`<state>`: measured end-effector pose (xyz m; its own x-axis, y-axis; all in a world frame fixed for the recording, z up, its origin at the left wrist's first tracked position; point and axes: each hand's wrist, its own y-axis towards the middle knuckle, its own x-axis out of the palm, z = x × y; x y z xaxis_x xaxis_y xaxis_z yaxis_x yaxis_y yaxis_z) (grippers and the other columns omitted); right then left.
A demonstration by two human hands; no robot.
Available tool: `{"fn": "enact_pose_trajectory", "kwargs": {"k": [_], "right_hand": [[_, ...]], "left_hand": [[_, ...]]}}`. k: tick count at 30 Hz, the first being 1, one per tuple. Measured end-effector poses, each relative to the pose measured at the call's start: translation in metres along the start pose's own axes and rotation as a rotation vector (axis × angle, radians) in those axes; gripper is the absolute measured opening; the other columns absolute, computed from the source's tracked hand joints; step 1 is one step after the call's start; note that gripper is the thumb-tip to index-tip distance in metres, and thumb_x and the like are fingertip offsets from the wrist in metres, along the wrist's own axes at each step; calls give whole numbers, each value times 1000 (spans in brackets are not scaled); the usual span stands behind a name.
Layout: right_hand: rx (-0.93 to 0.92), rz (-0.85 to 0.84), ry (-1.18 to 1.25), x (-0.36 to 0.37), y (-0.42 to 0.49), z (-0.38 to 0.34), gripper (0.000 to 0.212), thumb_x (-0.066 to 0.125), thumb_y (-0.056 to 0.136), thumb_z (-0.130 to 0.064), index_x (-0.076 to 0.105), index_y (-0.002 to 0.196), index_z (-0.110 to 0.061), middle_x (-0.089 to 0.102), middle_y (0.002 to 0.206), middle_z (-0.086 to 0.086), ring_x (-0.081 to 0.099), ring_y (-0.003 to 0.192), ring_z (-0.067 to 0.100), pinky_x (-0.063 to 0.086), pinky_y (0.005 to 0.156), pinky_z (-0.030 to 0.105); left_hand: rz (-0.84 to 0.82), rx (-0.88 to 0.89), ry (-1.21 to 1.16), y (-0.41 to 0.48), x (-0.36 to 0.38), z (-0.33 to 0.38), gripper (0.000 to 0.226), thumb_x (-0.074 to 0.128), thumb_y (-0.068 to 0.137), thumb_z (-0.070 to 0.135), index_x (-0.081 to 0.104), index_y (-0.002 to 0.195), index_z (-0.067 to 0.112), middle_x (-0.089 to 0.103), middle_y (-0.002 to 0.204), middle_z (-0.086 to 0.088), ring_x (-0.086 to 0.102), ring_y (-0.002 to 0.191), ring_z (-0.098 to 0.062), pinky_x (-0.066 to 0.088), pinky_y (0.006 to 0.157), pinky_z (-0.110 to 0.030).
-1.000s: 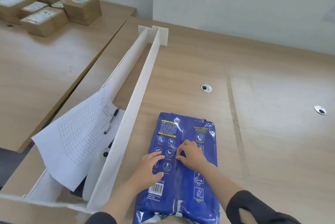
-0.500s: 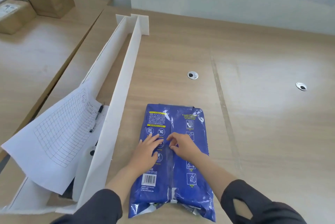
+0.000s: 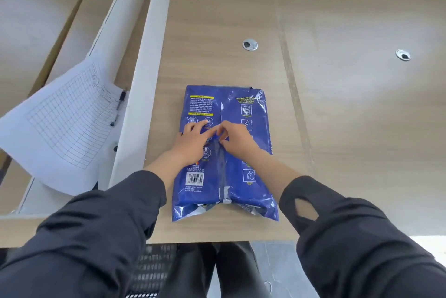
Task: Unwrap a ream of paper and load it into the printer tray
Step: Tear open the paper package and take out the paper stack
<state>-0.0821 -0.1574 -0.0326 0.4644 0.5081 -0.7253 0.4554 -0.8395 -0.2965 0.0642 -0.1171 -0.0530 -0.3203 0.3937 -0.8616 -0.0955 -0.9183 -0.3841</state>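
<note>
Blue glossy plastic-wrapped ream of paper (image 3: 224, 153) lies flat on the light wood worktop (image 3: 350, 109), seam side up, just beside a white upright divider panel (image 3: 140, 95). Both hands meet at the centre back seam, about mid-length of the pack. Left hand (image 3: 193, 141) lies mostly flat, fingers spread, pressing the wrapper on its side of the seam. Right hand (image 3: 237, 137) has thumb and fingertips (image 3: 220, 129) drawn together at the seam; whether that grip has actually caught the seam flap cannot be told. Below the grip, toward the person, the end fold looks crumpled and partly loose, white showing through.

Judgement: ream is dense and heavy, stiff as a block, so it should stay put under pulling. Wrapper is thin, slick film, hard to pinch on the flat faces. Best hold is the raised seam flap at the grip, or the loose near-end fold. Once bare, sheets can fan and slide; support from both long edges. No printer tray in view.
</note>
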Motion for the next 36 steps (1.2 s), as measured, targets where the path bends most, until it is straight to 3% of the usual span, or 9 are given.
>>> {"fn": "enact_pose_trajectory", "kwargs": {"k": [4, 9, 14, 17, 20, 23, 26, 32, 36], "right_hand": [[-39, 3, -24, 14, -22, 6, 16, 51, 84, 5, 57, 97, -1, 68, 101, 17, 61, 96, 30, 48, 79, 34], [-134, -14, -37, 23, -66, 14, 12, 53, 84, 4, 58, 93, -1, 69, 95, 15, 59, 91, 29, 42, 77, 30], [-325, -179, -162, 35, -134, 18, 16, 49, 82, 6, 59, 92, -1, 61, 92, 19, 54, 84, 33, 35, 69, 28], [-407, -270, -185, 34, -162, 15, 16, 52, 78, 7, 61, 90, 0, 63, 89, 21, 59, 80, 34, 40, 70, 32], [-489, -352, -196, 34, -179, 15, 19, 61, 69, 9, 62, 83, -3, 67, 77, 15, 62, 69, 32, 40, 67, 26], [-540, -510, -241, 45, -193, 16, 18, 52, 78, 4, 62, 90, -5, 69, 86, 14, 61, 76, 34, 51, 78, 39], [-493, -570, -248, 48, -198, 16, 17, 49, 87, -10, 62, 98, -9, 72, 90, 16, 62, 78, 36, 53, 76, 44], [-382, -486, -196, 37, -177, 8, 25, 54, 89, -10, 56, 113, -5, 57, 114, 18, 58, 97, 34, 47, 79, 40], [-329, -421, -382, 30, -152, 4, 39, 68, 80, -18, 53, 116, -12, 49, 122, 12, 58, 97, 33, 43, 72, 39]], "left_hand": [[-65, -2, 148, -4, -1, 6, 74, 44, 87, -1, 19, 145, 38, -2, 159, -2, 0, 144, -31, 27, 111, -52], [-119, -34, 156, -4, -5, 13, 69, 46, 92, 9, 15, 146, 38, -3, 159, -2, -3, 144, -33, 20, 113, -58], [-138, -72, 63, -3, -6, 16, 54, 32, 95, 20, 19, 145, 38, -1, 160, 0, -2, 144, -31, 16, 114, -61], [-116, -97, -14, -1, -4, 18, 46, 26, 97, 39, 25, 143, 39, 2, 160, 1, -3, 145, -30, 12, 114, -62], [-115, -90, 12, -1, 0, 18, 56, 32, 91, 57, 25, 143, 38, 0, 160, -1, -5, 145, -32, 11, 113, -63], [-99, -76, 65, -1, 3, 18, 61, 38, 88, 60, 24, 143, 37, 0, 160, -3, -3, 145, -34, 15, 112, -65], [-79, -72, 85, -1, 4, 19, 62, 43, 88, 57, 22, 143, 37, 0, 160, -4, -1, 145, -35, 17, 111, -65], [-57, -85, 107, -6, 7, 24, 74, 48, 88, 52, 12, 147, 27, -4, 160, -5, -5, 145, -36, 14, 112, -65], [-27, -94, 68, -9, 7, 26, 86, 52, 86, 50, 1, 149, 18, -4, 160, -5, -5, 146, -34, 14, 113, -64]]}}
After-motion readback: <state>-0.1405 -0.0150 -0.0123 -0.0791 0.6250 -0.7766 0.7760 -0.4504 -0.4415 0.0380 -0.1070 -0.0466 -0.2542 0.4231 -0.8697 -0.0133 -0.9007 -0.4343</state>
